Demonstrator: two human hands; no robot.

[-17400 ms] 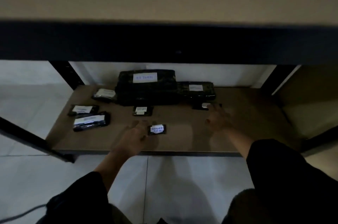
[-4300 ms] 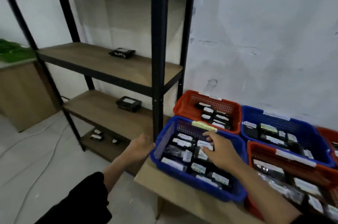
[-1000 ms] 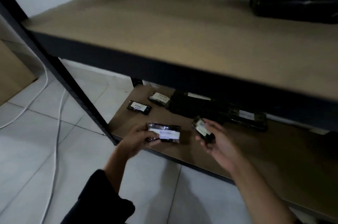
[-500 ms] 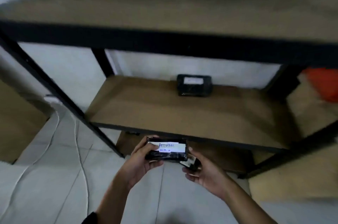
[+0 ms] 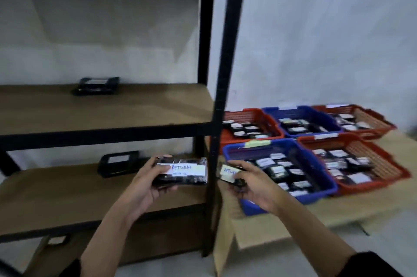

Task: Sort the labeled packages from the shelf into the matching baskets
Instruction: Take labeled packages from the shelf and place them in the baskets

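Observation:
My left hand (image 5: pixel 144 188) grips a long black package (image 5: pixel 180 174) with a white label reading "RETURN", held in front of the shelf's middle board. My right hand (image 5: pixel 255 188) holds a small black package (image 5: pixel 230 174) with a similar white label, just left of the near blue basket (image 5: pixel 316 195). That basket holds several labeled black packages. Around it stand a near red basket (image 5: pixel 392 170), a far red basket (image 5: pixel 225 139), a far blue basket (image 5: pixel 325 116) and another far red basket (image 5: pixel 374 118), all with packages inside.
The black metal shelf post (image 5: pixel 222 96) stands between my two hands. One black package (image 5: pixel 96 85) lies on the upper board, another (image 5: pixel 118 163) on the middle board, and one (image 5: pixel 56 240) on the bottom board. The baskets rest on flat cardboard (image 5: pixel 259 233).
The view has swung up and right from the shelf toward the baskets. Both hands still hold their packages and have moved apart, the right one toward the near blue basket.

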